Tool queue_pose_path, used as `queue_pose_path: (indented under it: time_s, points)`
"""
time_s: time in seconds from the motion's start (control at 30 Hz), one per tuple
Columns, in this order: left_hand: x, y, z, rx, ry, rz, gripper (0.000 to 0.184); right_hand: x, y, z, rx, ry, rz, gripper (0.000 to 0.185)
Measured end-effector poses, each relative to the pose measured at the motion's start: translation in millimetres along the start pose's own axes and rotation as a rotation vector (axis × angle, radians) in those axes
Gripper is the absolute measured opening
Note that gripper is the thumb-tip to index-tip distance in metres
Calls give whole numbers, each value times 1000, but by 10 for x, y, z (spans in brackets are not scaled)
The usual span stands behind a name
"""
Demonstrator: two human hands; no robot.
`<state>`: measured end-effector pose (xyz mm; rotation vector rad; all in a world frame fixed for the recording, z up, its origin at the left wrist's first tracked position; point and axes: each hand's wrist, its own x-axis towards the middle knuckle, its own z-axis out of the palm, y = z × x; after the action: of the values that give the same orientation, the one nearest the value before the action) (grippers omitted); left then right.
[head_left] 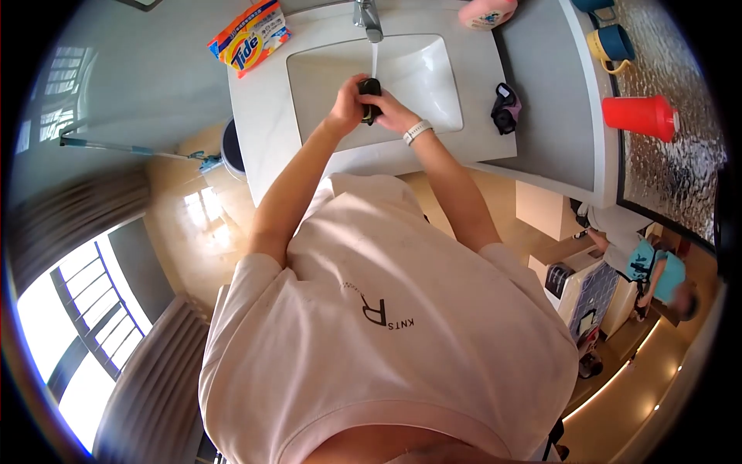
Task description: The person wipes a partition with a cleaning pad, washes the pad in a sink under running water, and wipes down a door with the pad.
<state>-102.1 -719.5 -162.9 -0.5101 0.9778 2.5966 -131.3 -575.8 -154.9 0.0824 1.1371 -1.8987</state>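
Note:
Over the white sink basin [421, 116], both hands hold a small black item with yellow-green trim [371, 87]; its exact kind is hard to make out. My left hand [347, 103] is closed around its left side. From the right, my right hand [393, 112] grips it with the fingers wrapped over it, and a white watch [417, 131] is on that wrist. Water runs from the faucet [368, 22] in a thin stream just above the item. Part of the item is hidden by the fingers.
An orange Tide bag [249, 39] lies on the counter [263, 131] at left. A pink bottle [487, 13] and a dark purple-black item [506, 108] are at right. Cups and a red tumbler [640, 117] stand on the shelf. A person in teal [657, 267] is far right.

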Motion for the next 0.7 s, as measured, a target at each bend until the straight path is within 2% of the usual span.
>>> queue_pose_path:
  time_s: [0.07, 0.13, 0.17, 0.23, 0.27, 0.33, 0.37, 0.43, 0.5, 0.57, 0.63, 0.67, 0.7]
  points:
    - [-25, 92, 38, 18, 14, -15, 50, -6, 17, 30, 34, 67, -74, 32]
    - [-52, 223, -75, -144, -132, -270, 48, -17, 10, -131, 92, 43, 74, 34]
    - [-53, 298, -193, -142, -131, -278, 48, -49, 3, -191, 99, 47, 74, 34]
    - [-4, 447, -361, 1586, -451, 154, 48, -136, -105, -255, -83, 33, 181, 32]
    - [-52, 435, -330, 1584, -455, 147, 48, -128, -113, -354, -78, 37, 184, 32]
    - [-368, 574, 83, 2064, -159, 473, 59, -14, -94, -578, -112, -106, 345, 27]
    - [-338, 536, 88, 2066, -157, 471, 59, -74, -146, -444, -105, -91, 345, 21]
    - [-249, 450, 81, 2105, -416, 950, 63, -53, -221, -368, -93, -148, 393, 15]
    - [-149, 410, 64, 2024, -476, 989, 59, -60, -233, -304, -76, -203, 451, 11]
    - [1, 444, 41, 1943, -530, 1027, 54, -24, -255, -261, -83, -345, 483, 15]
    - [97, 476, -38, 2048, -714, 1013, 46, -29, -323, -213, -146, -385, 501, 18]
    - [122, 451, -69, 2048, -710, 1004, 46, -18, -349, -198, -218, -422, 511, 22]
    - [145, 450, -42, 2176, -703, 923, 41, 30, -327, -228, -216, -427, 515, 22]
